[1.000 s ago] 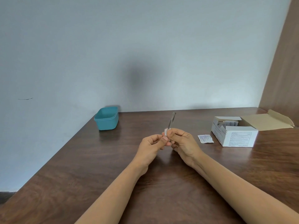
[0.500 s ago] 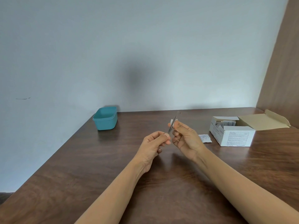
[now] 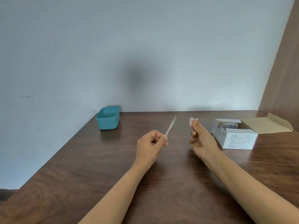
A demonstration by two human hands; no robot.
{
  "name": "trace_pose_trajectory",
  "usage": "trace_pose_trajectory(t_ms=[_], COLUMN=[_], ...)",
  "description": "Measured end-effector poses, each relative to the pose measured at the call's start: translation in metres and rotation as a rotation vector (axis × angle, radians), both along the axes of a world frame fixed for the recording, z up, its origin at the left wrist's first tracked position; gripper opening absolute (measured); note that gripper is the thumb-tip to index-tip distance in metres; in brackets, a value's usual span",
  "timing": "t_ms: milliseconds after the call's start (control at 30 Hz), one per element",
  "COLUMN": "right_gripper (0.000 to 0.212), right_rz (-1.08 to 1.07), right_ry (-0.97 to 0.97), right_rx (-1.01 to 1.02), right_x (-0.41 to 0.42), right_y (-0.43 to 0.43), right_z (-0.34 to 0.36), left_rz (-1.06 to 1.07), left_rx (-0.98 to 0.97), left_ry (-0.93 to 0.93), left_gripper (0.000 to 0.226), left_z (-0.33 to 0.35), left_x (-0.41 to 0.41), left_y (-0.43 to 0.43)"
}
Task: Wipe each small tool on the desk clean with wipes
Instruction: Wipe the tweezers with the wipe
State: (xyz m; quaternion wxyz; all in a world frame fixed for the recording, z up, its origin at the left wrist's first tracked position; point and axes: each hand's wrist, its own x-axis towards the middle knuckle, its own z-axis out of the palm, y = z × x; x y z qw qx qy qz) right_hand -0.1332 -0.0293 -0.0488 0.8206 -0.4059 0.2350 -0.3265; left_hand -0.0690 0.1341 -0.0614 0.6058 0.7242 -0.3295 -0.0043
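My left hand (image 3: pixel 151 143) pinches the near end of a thin metal tool (image 3: pixel 171 125), which points up and away over the brown desk (image 3: pixel 100 167). To its right, my right hand (image 3: pixel 201 139) holds a small white wipe (image 3: pixel 192 120) between thumb and fingertips, raised above the desk. The two hands are apart, and the wipe is clear of the tool.
A teal plastic tub (image 3: pixel 108 118) stands at the desk's far left by the wall. An open white box of wipe sachets (image 3: pixel 234 135) with its flap folded back sits at the right. A brown panel (image 3: pixel 284 70) rises at the far right.
The hands were together with the wipe around the tool. The right hand slid the wipe up off the tip and moved right; the left hand stayed holding the tool.
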Motion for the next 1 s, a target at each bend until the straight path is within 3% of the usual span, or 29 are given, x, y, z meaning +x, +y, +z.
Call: trace_pose_trajectory(t_ms=[133, 367, 700, 1000], right_gripper=[0.017, 0.006, 0.008, 0.016], right_rz=[0.052, 0.118, 0.131, 0.014], right_ry=[0.099, 0.124, 0.133, 0.198], right_rx=[-0.078, -0.146, -0.133, -0.158], right_x=[0.006, 0.004, 0.001, 0.004], right_y=[0.023, 0.048, 0.055, 0.025], right_z=[-0.009, -0.01, -0.009, -0.002], left_rz=[0.191, 0.321, 0.314, 0.254], left_rx=[-0.025, 0.173, 0.218, 0.294], left_ry=[-0.174, -0.448, -0.92, -0.986], left_gripper=[0.018, 0.02, 0.026, 0.019], left_z=[-0.002, -0.004, -0.003, -0.002], left_x=[0.004, -0.002, 0.0, -0.005], left_y=[0.001, 0.001, -0.001, -0.001])
